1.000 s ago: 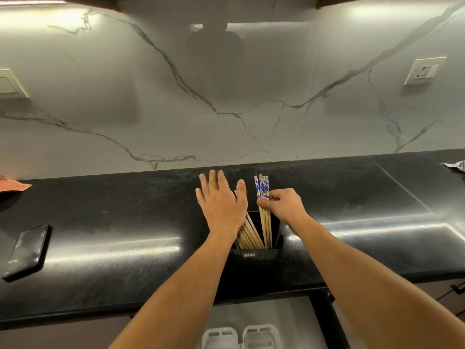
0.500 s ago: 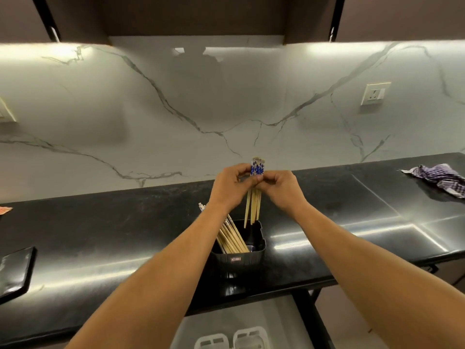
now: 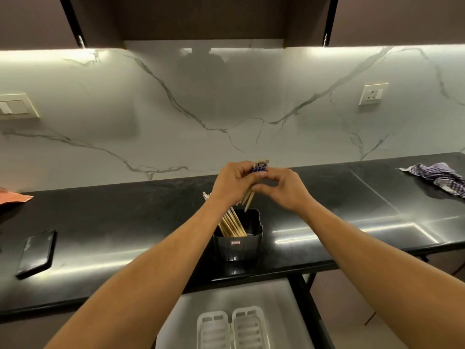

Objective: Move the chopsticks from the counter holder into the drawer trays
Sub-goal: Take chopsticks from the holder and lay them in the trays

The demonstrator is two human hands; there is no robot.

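Above the black holder (image 3: 237, 241) on the counter (image 3: 352, 212), both the left hand (image 3: 232, 183) and right hand (image 3: 285, 188) pinched a blue-topped chopstick bundle (image 3: 259, 168), probably light, stiff, slippery, best gripped near the tops.

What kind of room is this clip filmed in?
Most likely a home kitchen: a black counter under a marble-look backsplash, a holder of chopsticks, and an open drawer with white trays below.
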